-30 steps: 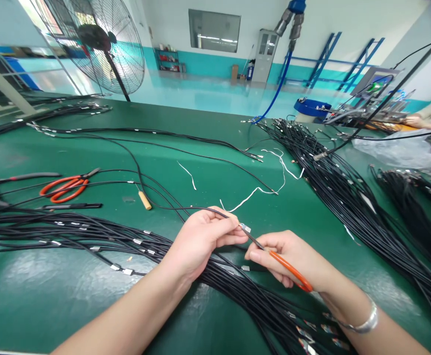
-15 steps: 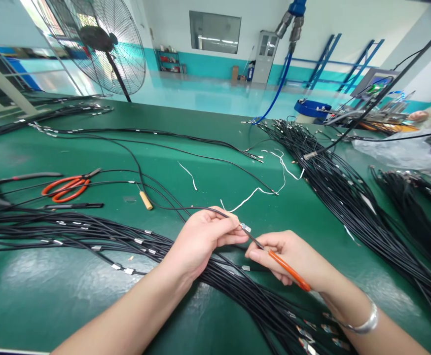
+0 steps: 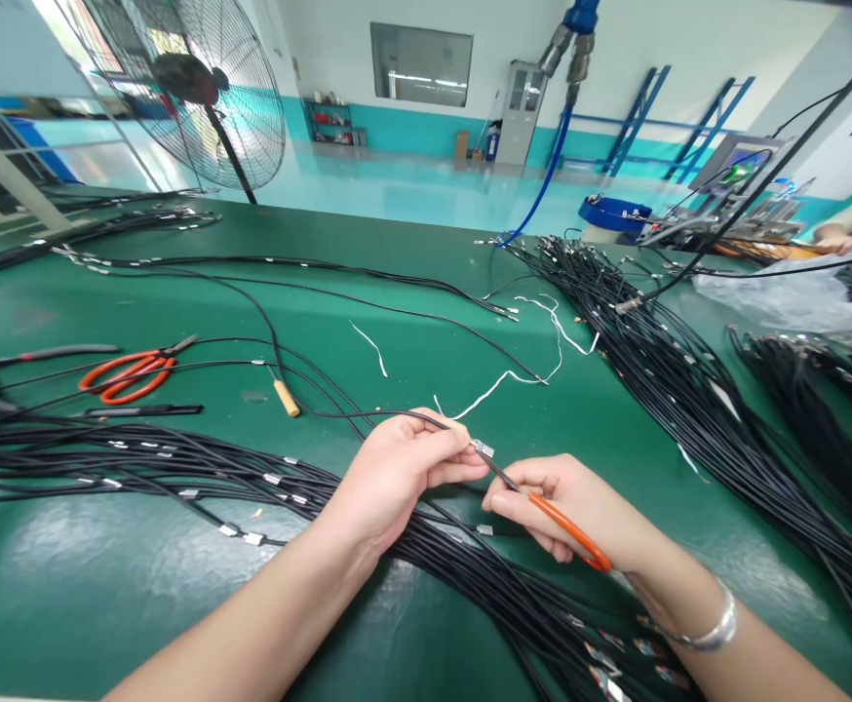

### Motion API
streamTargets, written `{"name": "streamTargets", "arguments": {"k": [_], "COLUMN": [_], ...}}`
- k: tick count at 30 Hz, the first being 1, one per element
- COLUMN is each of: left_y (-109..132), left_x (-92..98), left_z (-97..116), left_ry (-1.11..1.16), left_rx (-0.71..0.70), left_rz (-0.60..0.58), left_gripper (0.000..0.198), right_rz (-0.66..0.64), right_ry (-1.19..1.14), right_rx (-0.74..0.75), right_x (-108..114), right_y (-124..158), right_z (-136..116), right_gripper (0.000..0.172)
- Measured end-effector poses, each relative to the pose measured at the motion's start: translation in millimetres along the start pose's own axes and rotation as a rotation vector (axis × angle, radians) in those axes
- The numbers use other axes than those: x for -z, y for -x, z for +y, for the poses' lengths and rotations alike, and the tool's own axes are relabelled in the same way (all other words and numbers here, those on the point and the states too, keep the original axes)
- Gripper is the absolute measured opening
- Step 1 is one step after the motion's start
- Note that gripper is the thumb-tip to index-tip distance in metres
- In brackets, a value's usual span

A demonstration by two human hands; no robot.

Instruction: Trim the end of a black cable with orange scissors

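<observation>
My left hand (image 3: 415,468) pinches a thin black cable (image 3: 378,413) between thumb and fingers. A small whitish tag or connector (image 3: 483,448) shows just past its fingertips. My right hand (image 3: 561,512) is closed around orange-handled scissors (image 3: 572,531), whose dark, narrow blades point at the left fingertips. Whether the blades touch the cable end, I cannot tell. Below both hands runs a thick bundle of black cables (image 3: 462,570) with white tags, several of its ends lying at the lower right.
Left on the green table (image 3: 309,595) lie another orange-handled pair of scissors (image 3: 128,375), grey pliers (image 3: 46,353), a black cutter (image 3: 144,410) and a yellow-handled tool (image 3: 287,398). White string (image 3: 484,395) lies ahead. More cable bundles (image 3: 660,370) fill the right; a person's hand (image 3: 835,239) shows far right.
The view has shifted very slightly. Both hands keep their hold on the cable and the scissors, with almost no visible movement.
</observation>
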State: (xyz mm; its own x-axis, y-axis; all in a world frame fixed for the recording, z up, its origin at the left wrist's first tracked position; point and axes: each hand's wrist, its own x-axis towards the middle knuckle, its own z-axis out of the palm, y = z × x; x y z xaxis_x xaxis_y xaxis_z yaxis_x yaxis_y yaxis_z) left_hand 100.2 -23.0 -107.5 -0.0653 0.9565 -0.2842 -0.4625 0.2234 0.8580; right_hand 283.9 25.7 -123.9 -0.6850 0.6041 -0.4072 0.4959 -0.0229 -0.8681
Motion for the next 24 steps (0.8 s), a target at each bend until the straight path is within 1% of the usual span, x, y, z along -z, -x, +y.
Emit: {"name": "streamTargets", "arguments": {"k": [5,12,20,22,24], "left_y": [1.3,0.8,0.2,0.1,0.5], "left_x": [-1.1,-0.9,0.6,0.4,0.1], "left_z": [1.3,-0.4,-2.0,-2.4,-2.7], "left_ry": [0.004,0.007,0.002,0.010,0.027], "left_rx": [0.009,0.013,0.005,-0.003,-0.015], "left_rz": [0.008,0.012,-0.011,-0.023,-0.041], "left_gripper": [0.011,0.012,0.011,0.010,0.010], "right_rz": [-0.018,0.021,0.008,0.007,-0.014], "right_ry": [-0.008,0.007,0.037,0.035,0.028], "right_rx": [-0.005,0.010,-0.021,-0.009,0.037], "right_x": [-0.3,-1.8,-1.3,0.0,3.1], "right_y": [-1.4,-0.2,2.3,3.8,5.8], "right_z": [1.6,-1.9,-3.9,-4.0,-3.9], "right_gripper": [0.037,0.029,0.032,0.030,0.027]}}
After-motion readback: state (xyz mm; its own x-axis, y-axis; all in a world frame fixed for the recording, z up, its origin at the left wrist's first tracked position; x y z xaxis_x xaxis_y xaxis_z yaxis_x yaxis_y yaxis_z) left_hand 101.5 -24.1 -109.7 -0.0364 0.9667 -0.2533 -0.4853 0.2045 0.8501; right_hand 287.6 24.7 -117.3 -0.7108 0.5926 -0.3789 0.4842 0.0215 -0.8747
